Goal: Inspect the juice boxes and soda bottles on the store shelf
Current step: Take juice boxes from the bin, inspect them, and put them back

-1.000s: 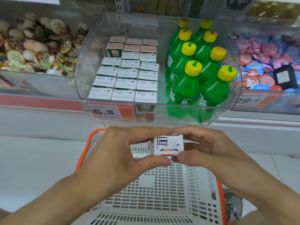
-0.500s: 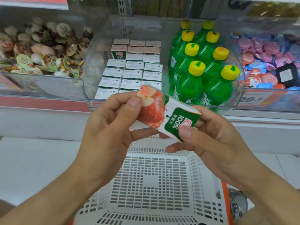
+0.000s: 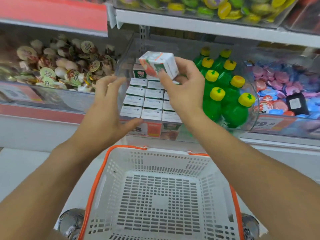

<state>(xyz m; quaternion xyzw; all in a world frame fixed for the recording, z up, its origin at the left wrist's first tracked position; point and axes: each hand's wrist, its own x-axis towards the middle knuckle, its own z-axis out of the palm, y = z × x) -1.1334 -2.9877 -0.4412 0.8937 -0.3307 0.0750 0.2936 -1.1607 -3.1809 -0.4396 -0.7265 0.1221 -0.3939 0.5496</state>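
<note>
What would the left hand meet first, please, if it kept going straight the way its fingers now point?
Probably the clear bin wall. The left hand is open, its fingers aimed up and forward at the bin's left side, just short of the juice boxes. Depth is unclear, so it may already be close to touching.

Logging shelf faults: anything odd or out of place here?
Yes: a black packet lies among the pink and blue sweets in the right bin, unlike anything around it. Juice boxes and bottles stand in neat rows.
</note>
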